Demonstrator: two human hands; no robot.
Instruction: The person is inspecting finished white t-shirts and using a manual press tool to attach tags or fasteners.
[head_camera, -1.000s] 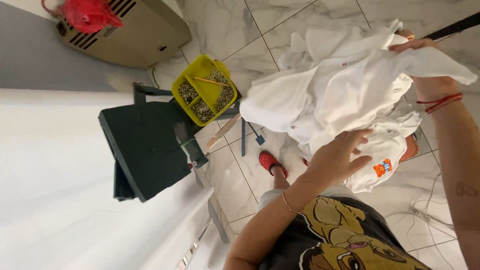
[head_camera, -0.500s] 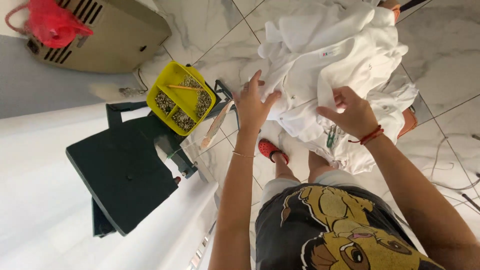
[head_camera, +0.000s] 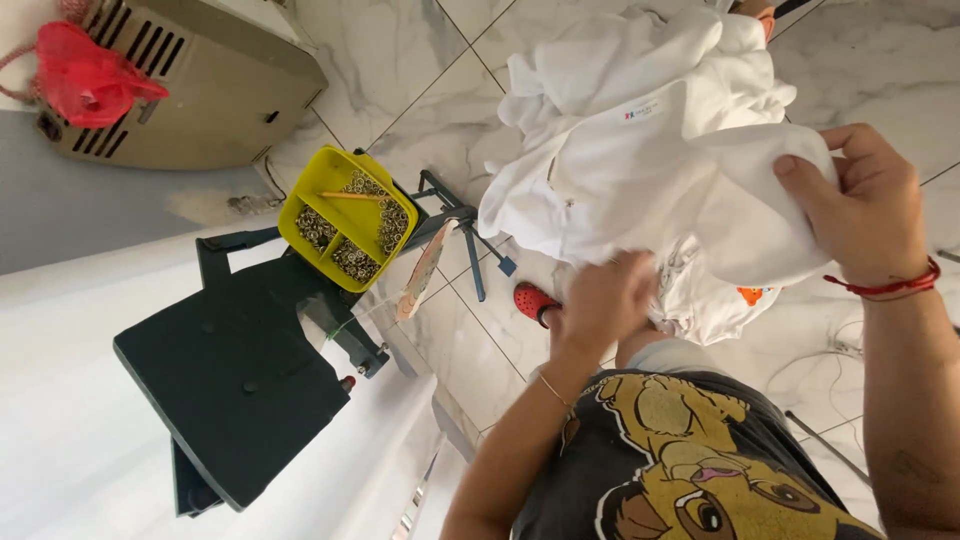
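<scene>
At the far left we see a red bag (head_camera: 88, 78) hanging against a beige slatted box (head_camera: 190, 95) that stands on the marble floor (head_camera: 400, 70). Below them a white table (head_camera: 80, 400) runs across the lower left, and on it sits a dark green press (head_camera: 235, 385) with a flat square plate. Just right of the press, at its upper end, a yellow tray (head_camera: 300, 200) is divided into compartments filled with small metal rings (head_camera: 350, 260), with a thin stick lying across them. A flat wooden strip (head_camera: 422, 272) leans beside the tray, next to a dark metal frame (head_camera: 455, 215) on the floor.

Moving right, we see a red shoe (head_camera: 533, 300) on the tile, just left of our left hand (head_camera: 605, 300). That hand has its fingers curled into the lower edge of the white cloth (head_camera: 640, 150); the fingertips are buried in the folds, so we cannot tell how tightly it grips. A thin bracelet (head_camera: 555, 390) circles its wrist. The cloth is a bunched heap of white garments held up in front of us, above the floor, between the two hands, with a small label near its middle and an orange patch (head_camera: 750, 295) low on the right.

Farther right, our right hand (head_camera: 865, 205) pinches a fold of the cloth, thumb on top and fingers closed beneath. A red cord (head_camera: 895, 288) wraps that wrist. Below, our dark shirt (head_camera: 690, 460) shows a yellow cartoon print.
</scene>
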